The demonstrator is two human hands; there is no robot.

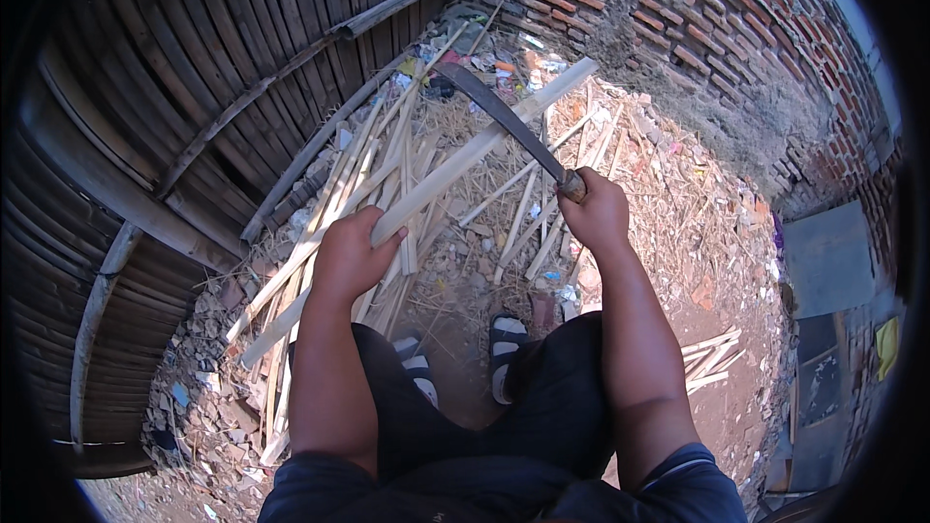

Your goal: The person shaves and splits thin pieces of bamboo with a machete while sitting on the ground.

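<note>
The left hand (pixel 351 250) is wrapping its fingers around a pale strip (pixel 453 169) that is slanting away to the upper right; the right hand (pixel 594 211) is fisting a curved knife (pixel 515 131), its blade crossing over the strip. Loose sticks (pixel 339 196) are cluttering the littered ground beneath, while a slatted wall (pixel 242 39) is hemming the left and a brick wall (pixel 722 48) is standing ahead.

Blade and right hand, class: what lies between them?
In the head view, the handle shows between the blade and the right hand, which grips it.
</note>
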